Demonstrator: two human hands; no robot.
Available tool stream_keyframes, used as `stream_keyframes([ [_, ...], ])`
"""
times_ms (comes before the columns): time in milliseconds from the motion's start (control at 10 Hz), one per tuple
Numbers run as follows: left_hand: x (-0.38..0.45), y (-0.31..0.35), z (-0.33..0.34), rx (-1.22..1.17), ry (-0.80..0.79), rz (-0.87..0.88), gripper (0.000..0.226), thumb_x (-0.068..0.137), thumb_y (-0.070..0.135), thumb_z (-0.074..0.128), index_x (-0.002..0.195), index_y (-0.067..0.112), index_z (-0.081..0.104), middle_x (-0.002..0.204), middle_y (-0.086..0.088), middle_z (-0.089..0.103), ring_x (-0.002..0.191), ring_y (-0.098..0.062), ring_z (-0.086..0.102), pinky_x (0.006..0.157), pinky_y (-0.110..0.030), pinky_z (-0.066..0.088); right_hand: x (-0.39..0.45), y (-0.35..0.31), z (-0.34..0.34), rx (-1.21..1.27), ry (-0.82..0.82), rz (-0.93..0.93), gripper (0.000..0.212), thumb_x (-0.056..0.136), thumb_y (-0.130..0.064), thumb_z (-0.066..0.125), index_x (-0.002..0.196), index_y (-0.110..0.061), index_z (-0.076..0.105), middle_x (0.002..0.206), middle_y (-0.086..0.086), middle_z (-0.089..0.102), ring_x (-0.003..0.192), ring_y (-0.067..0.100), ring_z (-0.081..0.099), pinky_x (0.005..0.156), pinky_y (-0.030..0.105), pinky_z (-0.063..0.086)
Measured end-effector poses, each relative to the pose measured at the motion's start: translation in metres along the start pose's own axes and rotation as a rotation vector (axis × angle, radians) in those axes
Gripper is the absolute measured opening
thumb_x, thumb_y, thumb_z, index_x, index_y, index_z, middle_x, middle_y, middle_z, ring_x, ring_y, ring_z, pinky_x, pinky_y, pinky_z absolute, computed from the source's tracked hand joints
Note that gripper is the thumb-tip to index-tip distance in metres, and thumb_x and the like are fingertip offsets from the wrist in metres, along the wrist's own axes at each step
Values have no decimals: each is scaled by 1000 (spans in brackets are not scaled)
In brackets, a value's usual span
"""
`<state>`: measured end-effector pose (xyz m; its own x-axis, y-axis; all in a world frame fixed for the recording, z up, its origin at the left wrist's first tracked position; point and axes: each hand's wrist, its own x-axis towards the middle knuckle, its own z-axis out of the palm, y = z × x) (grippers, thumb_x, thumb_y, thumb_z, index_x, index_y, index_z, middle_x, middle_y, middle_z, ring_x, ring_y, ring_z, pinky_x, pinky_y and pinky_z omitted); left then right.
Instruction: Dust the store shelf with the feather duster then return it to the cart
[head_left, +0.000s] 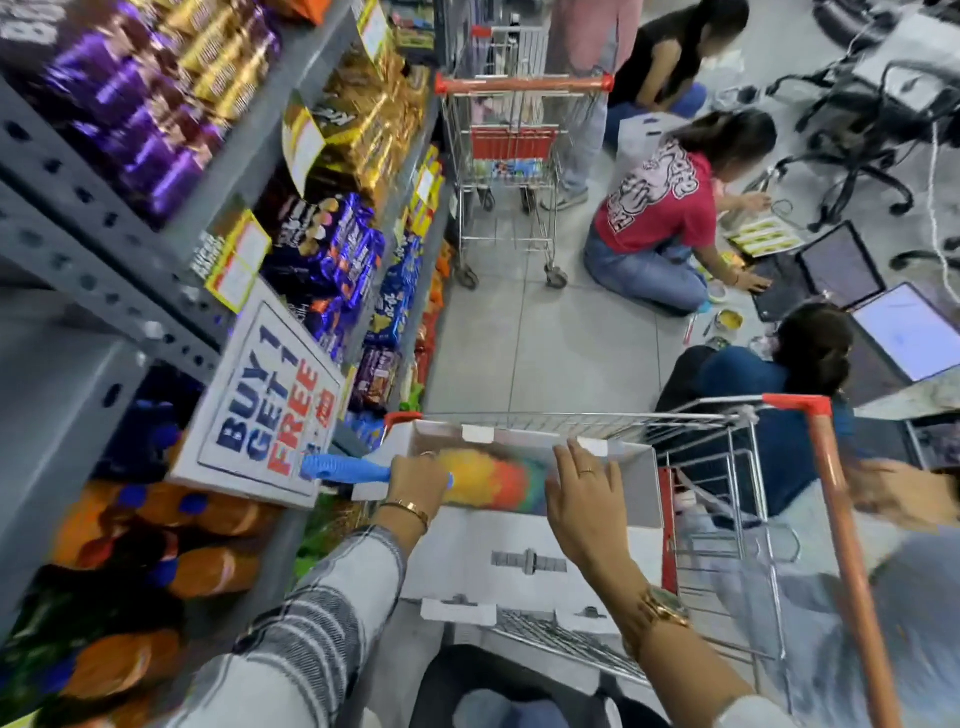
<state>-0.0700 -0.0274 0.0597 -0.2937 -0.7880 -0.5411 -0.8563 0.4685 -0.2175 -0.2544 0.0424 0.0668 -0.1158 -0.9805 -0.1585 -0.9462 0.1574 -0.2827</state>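
The feather duster (491, 480) has a blue handle and a yellow, orange and green head. Its head lies inside a white cardboard box (524, 561) that sits in the wire cart (727, 499) in front of me. My left hand (418, 480) is shut on the blue handle, which sticks out left toward the shelf. My right hand (584, 499) rests open on the box's inner flap, just right of the duster head. The grey store shelf (130, 260) runs along my left, packed with snack packets.
A "BUY 1 GET 1 FREE" sign (265, 410) juts from the shelf near the duster handle. Orange drink bottles (208, 566) fill the lower shelf. A second cart (511, 171) stands farther down the aisle. Several people sit on the floor to the right with laptops (904, 327).
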Motion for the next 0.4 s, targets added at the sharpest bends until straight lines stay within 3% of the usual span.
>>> stream_keyframes([
  [100,15,12,25,-4,15,14,33,97,2,31,122,8,53,126,-10,60,115,-30,56,73,-30,33,2,6,17,-10,-45,14,39,95,-22,39,132,-9,36,148,14,33,133,27,33,109,50,20],
  [200,18,13,41,21,-17,-4,33,98,3,31,125,8,49,128,-10,57,117,-30,54,90,-36,40,2,10,25,-24,-68,23,39,96,-23,37,132,-9,35,148,13,34,133,25,33,110,48,19],
  [400,8,1,36,77,57,-19,39,95,9,40,134,6,38,130,-12,54,122,-30,46,102,-40,35,3,10,20,-23,-69,18,39,97,-24,35,133,-10,32,149,13,31,134,25,32,111,49,18],
])
